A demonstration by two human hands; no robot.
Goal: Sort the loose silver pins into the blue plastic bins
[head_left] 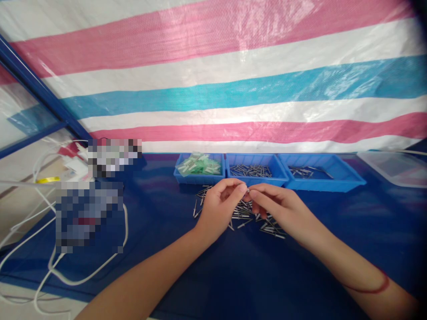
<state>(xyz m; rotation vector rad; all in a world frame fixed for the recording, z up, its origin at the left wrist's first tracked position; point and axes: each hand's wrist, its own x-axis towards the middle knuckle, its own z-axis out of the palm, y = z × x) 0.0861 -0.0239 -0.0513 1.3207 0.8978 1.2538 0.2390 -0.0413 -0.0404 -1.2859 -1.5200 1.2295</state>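
A striped sheet (213, 95) in pink, white and turquoise hangs behind everything and fills the upper part of the view. Below it spreads a blue table (227, 275). A blue frame (43, 84) slants down at the upper left, and white cables (126, 222) loop over the left end of the table, around two things blurred out by large pixels.

Three blue bins stand in a row along the table's far edge. The right bin (336, 186) has a few rivets, mostly toward its left side; the middle bin (256, 181) has many more, spread over its floor; the left bin (200, 179) is heaped with green and white packets (200, 164). A clear tray (393, 171) lies at the far right, near the right bin.

The right hand (282, 202) and left hand (218, 202) meet in front of the middle bin, fingers curled, each with thumb and forefinger pinched together on the same tiny piece. Under and around them lies a loose pile of rivets (242, 215), some pointing toward the person, others crosswise. A dark red cord (370, 291) circles the right forearm.

Smallest is the pale piece (247, 191) between the fingertips, above the pile, too small to identify
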